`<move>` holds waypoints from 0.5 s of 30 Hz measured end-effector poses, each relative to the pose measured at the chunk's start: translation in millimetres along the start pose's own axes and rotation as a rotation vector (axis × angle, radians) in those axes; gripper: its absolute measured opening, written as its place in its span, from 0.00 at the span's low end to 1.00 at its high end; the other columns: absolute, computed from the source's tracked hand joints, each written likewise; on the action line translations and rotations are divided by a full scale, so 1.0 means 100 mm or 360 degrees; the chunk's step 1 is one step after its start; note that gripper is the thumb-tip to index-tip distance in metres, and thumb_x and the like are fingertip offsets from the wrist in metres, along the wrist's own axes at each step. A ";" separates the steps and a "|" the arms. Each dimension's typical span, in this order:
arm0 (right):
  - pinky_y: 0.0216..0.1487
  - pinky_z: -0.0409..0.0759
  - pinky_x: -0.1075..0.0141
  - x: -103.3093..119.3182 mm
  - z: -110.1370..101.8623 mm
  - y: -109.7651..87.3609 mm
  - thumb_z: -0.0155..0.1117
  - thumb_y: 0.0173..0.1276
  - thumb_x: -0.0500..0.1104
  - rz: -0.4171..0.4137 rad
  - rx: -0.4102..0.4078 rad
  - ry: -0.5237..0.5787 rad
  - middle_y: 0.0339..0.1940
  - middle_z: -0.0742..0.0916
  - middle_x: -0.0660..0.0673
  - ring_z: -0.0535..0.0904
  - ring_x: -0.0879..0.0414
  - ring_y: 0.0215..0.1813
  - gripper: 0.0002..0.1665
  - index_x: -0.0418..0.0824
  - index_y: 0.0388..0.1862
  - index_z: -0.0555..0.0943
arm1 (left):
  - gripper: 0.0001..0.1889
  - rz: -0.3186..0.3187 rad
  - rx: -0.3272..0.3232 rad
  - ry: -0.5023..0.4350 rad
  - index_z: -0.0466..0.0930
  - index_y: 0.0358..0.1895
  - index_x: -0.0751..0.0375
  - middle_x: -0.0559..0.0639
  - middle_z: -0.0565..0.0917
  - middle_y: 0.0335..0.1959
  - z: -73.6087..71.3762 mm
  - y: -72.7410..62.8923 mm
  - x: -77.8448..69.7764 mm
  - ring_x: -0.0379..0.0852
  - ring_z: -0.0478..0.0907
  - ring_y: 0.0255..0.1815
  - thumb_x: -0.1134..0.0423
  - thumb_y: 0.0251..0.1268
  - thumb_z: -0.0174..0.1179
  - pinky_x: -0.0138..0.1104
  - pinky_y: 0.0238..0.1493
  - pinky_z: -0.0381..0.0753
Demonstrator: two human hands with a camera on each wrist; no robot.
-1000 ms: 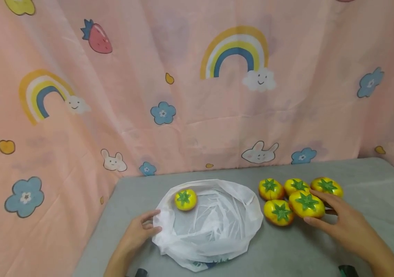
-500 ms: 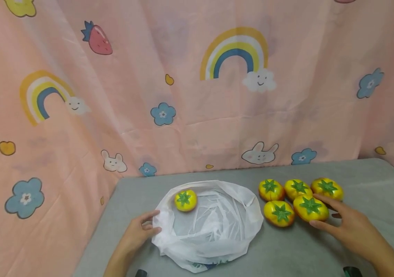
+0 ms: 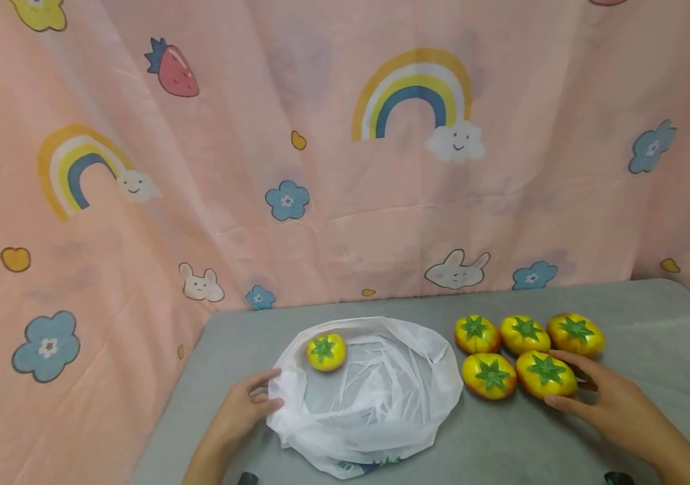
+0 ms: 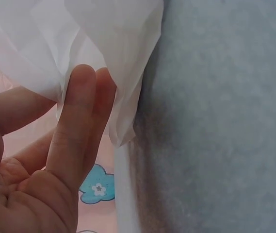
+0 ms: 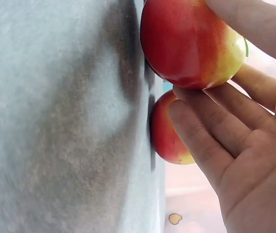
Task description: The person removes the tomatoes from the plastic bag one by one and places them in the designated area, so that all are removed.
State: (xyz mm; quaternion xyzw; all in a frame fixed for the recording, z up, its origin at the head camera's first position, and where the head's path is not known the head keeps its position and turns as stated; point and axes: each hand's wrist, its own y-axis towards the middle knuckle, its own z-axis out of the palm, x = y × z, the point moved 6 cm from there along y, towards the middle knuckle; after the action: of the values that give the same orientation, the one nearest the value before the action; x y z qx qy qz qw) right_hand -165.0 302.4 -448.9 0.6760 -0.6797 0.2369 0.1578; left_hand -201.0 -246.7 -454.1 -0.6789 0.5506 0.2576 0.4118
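A white plastic bag point(image 3: 375, 441) lies spread on the table with its mouth facing up. One yellow toy tomato point(image 3: 334, 360) with a green star-shaped top sits inside, toward its far left. My left hand point(image 3: 237, 409) pinches the bag's left rim between thumb and fingers; the left wrist view shows the thin plastic point(image 4: 113, 43) between them. To the bag's right, my right hand point(image 3: 608, 397) holds another toy tomato point(image 3: 541, 384) between thumb and fingers, low at the table. Its underside point(image 5: 176, 43) is red in the right wrist view.
Beside the held tomato is a front-row tomato point(image 3: 490, 385). Behind them stand a left tomato point(image 3: 468, 341), a middle tomato point(image 3: 517, 343) and a right tomato point(image 3: 590, 342). A pink patterned curtain point(image 3: 345, 236) hangs behind the grey table point(image 3: 502, 444).
My right hand has moved slightly right and down with its tomato, which now sits lower beside the front-row tomato. My left hand has stayed on the bag's rim.
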 end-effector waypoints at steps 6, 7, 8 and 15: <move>0.46 0.80 0.41 -0.01 0.02 0.00 0.67 0.62 0.67 0.0003 0.0016 0.0031 0.65 0.72 0.19 0.81 0.32 0.52 0.54 0.33 0.73 0.63 | 0.31 -0.0017 0.0003 0.0002 0.76 0.66 0.55 0.63 0.75 0.64 0.00 0.00 -0.01 0.43 0.82 0.43 0.63 0.57 0.72 0.41 0.50 0.85; 0.47 0.81 0.41 -0.01 0.02 0.00 0.67 0.61 0.67 -0.0002 0.0010 0.0035 0.65 0.72 0.19 0.81 0.32 0.52 0.54 0.33 0.73 0.63 | 0.31 -0.0024 0.0003 0.0004 0.76 0.66 0.54 0.64 0.75 0.64 -0.01 0.00 -0.01 0.43 0.82 0.43 0.63 0.57 0.72 0.41 0.50 0.85; 0.47 0.81 0.41 -0.01 0.03 0.00 0.67 0.61 0.67 -0.0004 0.0007 0.0037 0.65 0.72 0.19 0.80 0.32 0.53 0.54 0.33 0.73 0.63 | 0.31 -0.0030 0.0004 0.0009 0.76 0.66 0.54 0.64 0.75 0.64 -0.01 0.00 -0.01 0.43 0.82 0.43 0.63 0.57 0.72 0.42 0.51 0.85; 0.49 0.81 0.40 -0.01 0.05 -0.02 0.69 0.60 0.65 -0.0054 -0.0044 0.0032 0.65 0.73 0.20 0.81 0.32 0.53 0.53 0.31 0.71 0.65 | 0.31 -0.0023 0.0006 0.0032 0.76 0.66 0.54 0.64 0.75 0.64 -0.01 -0.01 -0.01 0.44 0.83 0.45 0.62 0.56 0.72 0.46 0.54 0.84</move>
State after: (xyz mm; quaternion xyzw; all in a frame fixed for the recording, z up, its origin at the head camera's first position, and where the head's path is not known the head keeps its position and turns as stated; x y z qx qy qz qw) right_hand -162.8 300.1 -453.4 0.6828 -0.6696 0.2316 0.1780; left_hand -200.5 -246.8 -452.3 -0.6847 0.5501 0.2467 0.4095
